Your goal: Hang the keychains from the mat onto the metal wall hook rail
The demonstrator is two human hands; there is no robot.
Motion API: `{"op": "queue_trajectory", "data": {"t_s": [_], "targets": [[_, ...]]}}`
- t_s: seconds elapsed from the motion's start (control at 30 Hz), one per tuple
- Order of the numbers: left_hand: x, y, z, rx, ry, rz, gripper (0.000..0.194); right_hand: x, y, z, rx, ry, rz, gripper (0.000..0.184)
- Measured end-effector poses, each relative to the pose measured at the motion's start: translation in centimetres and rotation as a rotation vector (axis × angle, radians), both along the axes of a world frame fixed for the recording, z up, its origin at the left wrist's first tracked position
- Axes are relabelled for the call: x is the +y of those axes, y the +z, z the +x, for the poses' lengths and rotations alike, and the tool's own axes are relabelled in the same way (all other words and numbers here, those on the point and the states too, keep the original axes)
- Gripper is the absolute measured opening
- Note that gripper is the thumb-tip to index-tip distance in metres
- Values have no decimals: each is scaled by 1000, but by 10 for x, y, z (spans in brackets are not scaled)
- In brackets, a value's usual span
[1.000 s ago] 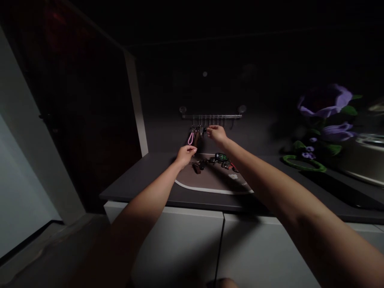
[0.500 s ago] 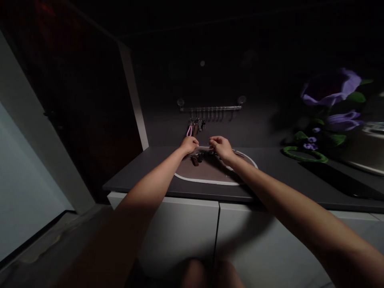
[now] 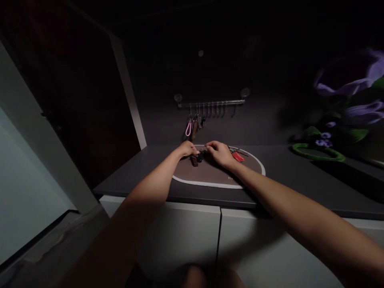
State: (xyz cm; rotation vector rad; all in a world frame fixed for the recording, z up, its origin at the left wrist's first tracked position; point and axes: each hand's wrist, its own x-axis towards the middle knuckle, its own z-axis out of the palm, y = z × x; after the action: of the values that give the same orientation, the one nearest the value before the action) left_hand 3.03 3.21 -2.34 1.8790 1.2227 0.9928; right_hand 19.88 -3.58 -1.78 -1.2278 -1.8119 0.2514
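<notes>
My left hand (image 3: 187,149) is closed in a pinch at a dark bunch of keys (image 3: 200,157) on the brown mat (image 3: 204,177). A brown strap (image 3: 195,161) lies just below those fingers. To the right, my right hand (image 3: 221,153) is pinched too, its fingertips close to the same keys; whatever sits between them is too small and dark to make out. A red packet-like item (image 3: 238,156) and some thin metal pieces lie on the mat beyond my right wrist.
A clear hook rail (image 3: 212,104) is fixed to the dark wall, with a pink loop (image 3: 188,129), a brown strap (image 3: 195,130) and small keys (image 3: 202,121) hanging at its left. Purple flowers (image 3: 351,84) and a green ring (image 3: 318,153) stand on the right of the counter (image 3: 279,180).
Both hands have come down from above the mat to the keys. The red item, hidden before, now shows beside my right hand. My view has shifted slightly.
</notes>
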Motion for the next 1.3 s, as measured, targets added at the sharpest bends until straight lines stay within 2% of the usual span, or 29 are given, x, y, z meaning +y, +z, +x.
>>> {"op": "queue_trajectory", "data": {"t_s": [0.17,0.4,0.7,0.83,1.07,1.3], "targets": [[-1,3,-2,200,-36,35,10,-1,2,0,18,-35,-21,20],[-10,9,-2,308,43,196,9,-4,3,2,11,-48,-13,19],[-21,16,3,182,88,234,12,-3,2,3,16,-33,-11,18],[-24,19,7,49,121,205,10,-1,1,2,11,-41,-13,19],[-30,28,10,-306,-76,43,10,5,-1,5,71,-30,28,22],[-41,36,12,-385,-196,11,13,3,2,5,177,34,63,25]]}}
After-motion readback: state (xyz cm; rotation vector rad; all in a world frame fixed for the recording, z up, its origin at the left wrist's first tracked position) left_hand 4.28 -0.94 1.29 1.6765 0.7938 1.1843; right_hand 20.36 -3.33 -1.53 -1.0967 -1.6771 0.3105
